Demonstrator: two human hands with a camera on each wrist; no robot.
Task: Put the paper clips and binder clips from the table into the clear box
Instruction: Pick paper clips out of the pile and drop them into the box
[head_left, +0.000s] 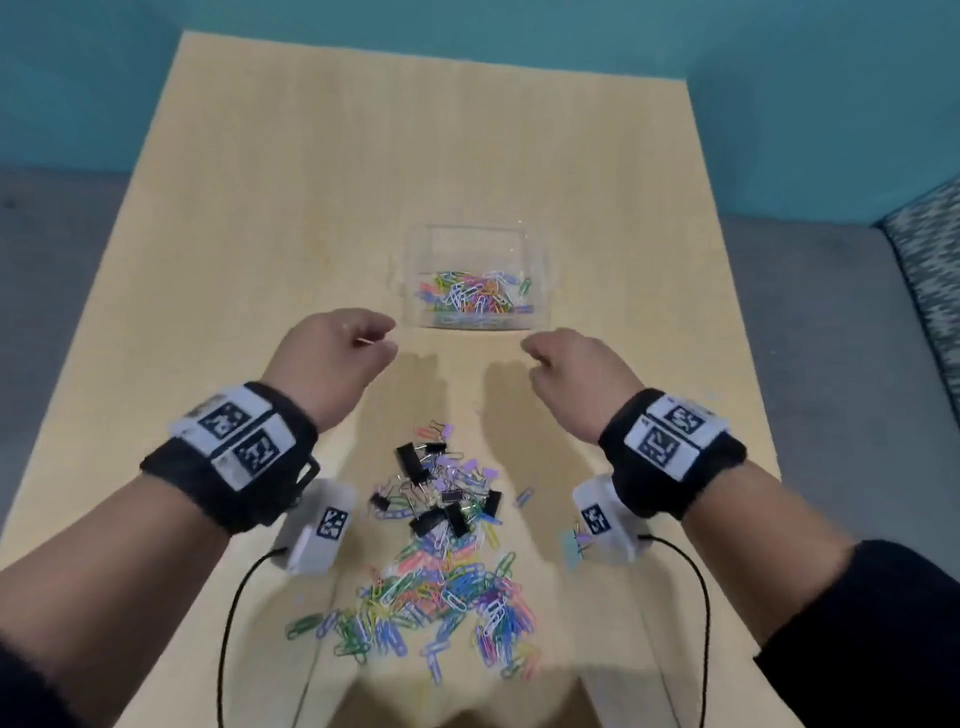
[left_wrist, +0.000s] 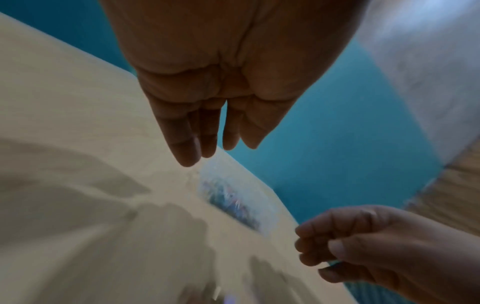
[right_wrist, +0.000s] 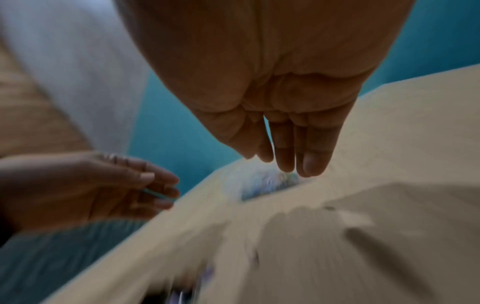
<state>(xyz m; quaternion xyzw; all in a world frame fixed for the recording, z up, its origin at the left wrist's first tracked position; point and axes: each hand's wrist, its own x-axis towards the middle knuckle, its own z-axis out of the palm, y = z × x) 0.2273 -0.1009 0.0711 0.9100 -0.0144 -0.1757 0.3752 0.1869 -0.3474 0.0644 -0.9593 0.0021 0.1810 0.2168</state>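
Note:
A clear box (head_left: 541, 270) holding several coloured paper clips stands at the middle of the wooden table (head_left: 260, 218). Nearer me lies a pile of coloured paper clips (head_left: 441, 597), with black binder clips (head_left: 434, 501) at its far end. My left hand (head_left: 385, 344) hovers just left of the box's near corner, its curled fingers pinching a thin paper clip (right_wrist: 159, 195). My right hand (head_left: 531, 358) hovers near the box's front right corner with fingers curled toward the thumb. Whether it holds anything is unclear. Both wrist views are blurred; the box (left_wrist: 233, 202) shows below the fingertips.
A few stray clips (head_left: 576, 543) lie beside my right wrist camera. Black cables hang from both wrists over the table's near edge. A patterned cushion (head_left: 930, 270) sits at the right, off the table. Teal wall behind, grey floor on both sides.

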